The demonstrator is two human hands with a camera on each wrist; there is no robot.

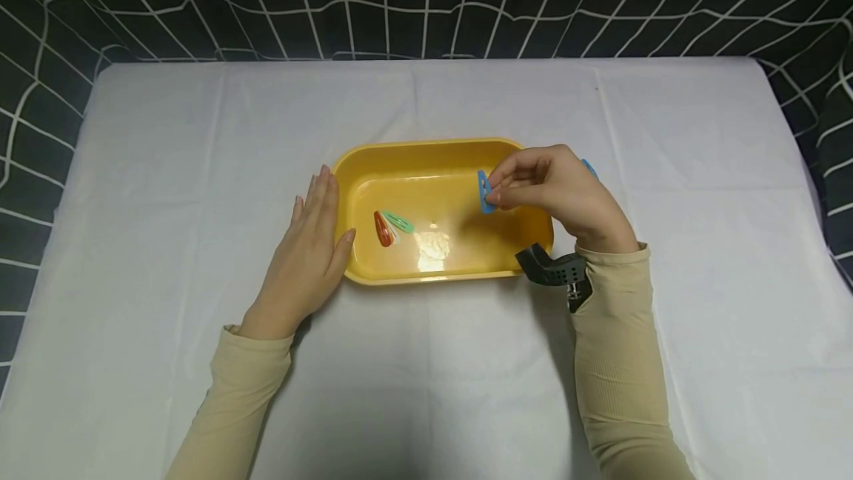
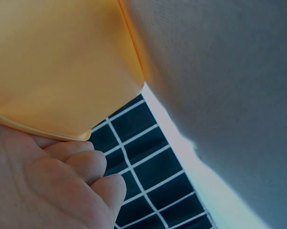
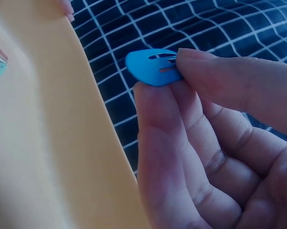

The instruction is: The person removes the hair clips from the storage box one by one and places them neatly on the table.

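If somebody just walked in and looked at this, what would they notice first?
Probably the bright yellow plastic tub in the middle of the white tablecloth. The right hand pinches a small blue snap hair clip above the tub's right end, and red, white and green hair clips lie inside at the left. The left hand rests flat against the tub's left side.
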